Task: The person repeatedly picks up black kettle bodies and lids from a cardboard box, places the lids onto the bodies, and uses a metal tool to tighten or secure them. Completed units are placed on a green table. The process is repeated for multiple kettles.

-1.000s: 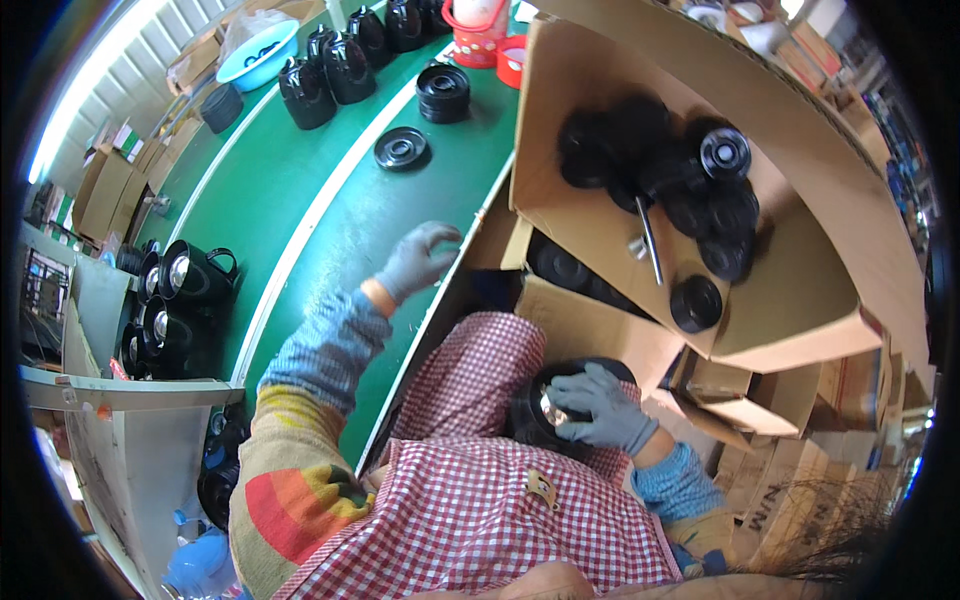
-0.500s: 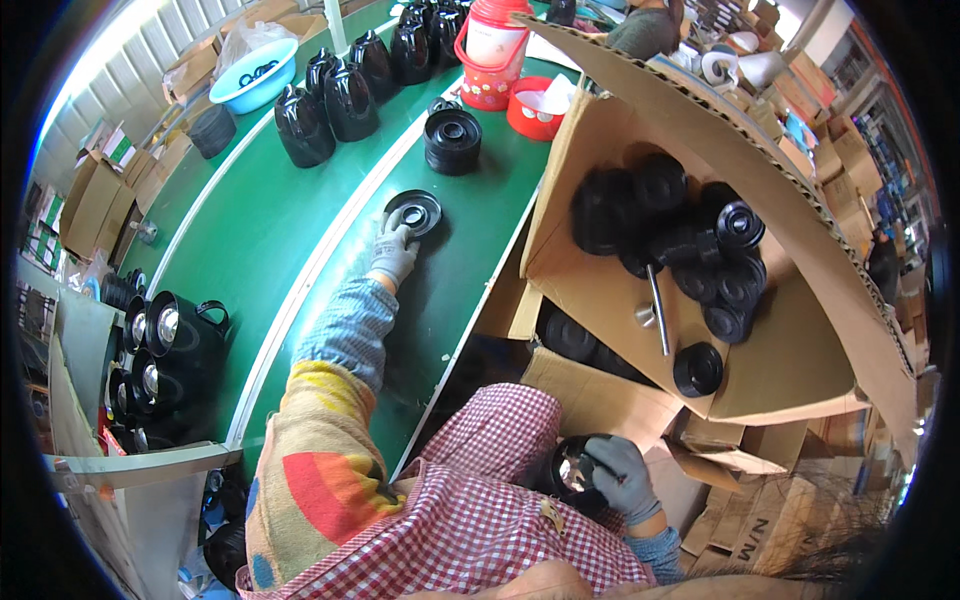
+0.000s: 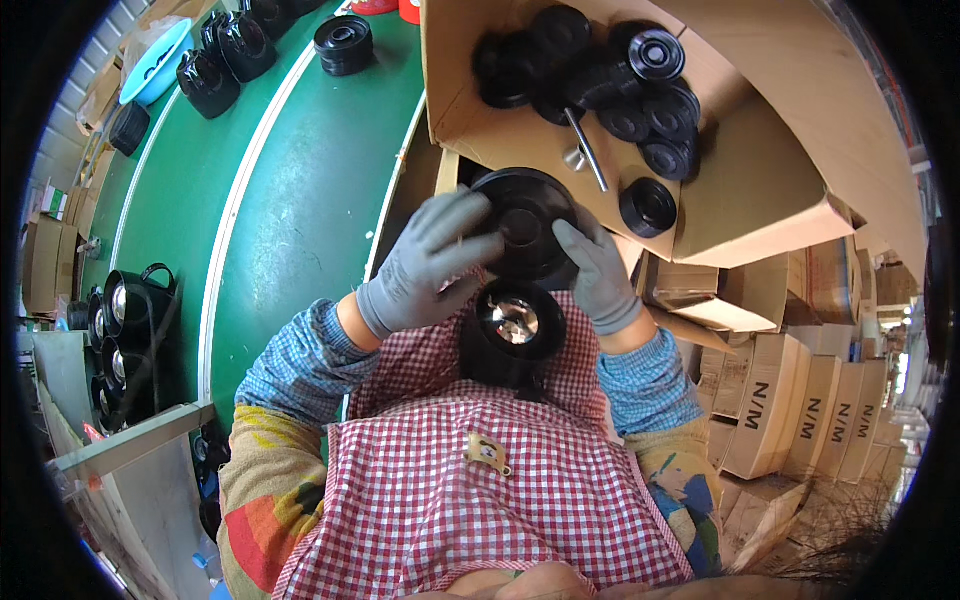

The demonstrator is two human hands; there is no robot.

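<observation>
In front of my chest I hold up a black round lid, its wide flanged side facing me. My gloved left hand is at the lid's left edge, slightly blurred, with its fingers bent onto the rim. My gloved right hand grips the lid's right edge, thumb on the near face. Just below the lid, a black jug-like vessel stands on my lap, its round mouth showing a shiny silver inside. Neither hand touches that vessel.
A green conveyor belt runs along the left with a stack of black lids and black jugs. An open cardboard box at upper right holds several black lids and a metal rod. More black jugs stand far left.
My left hand has brought the black lid from the belt to my lap. My right hand has left the vessel and risen to the lid. The view has shifted downward and right.
</observation>
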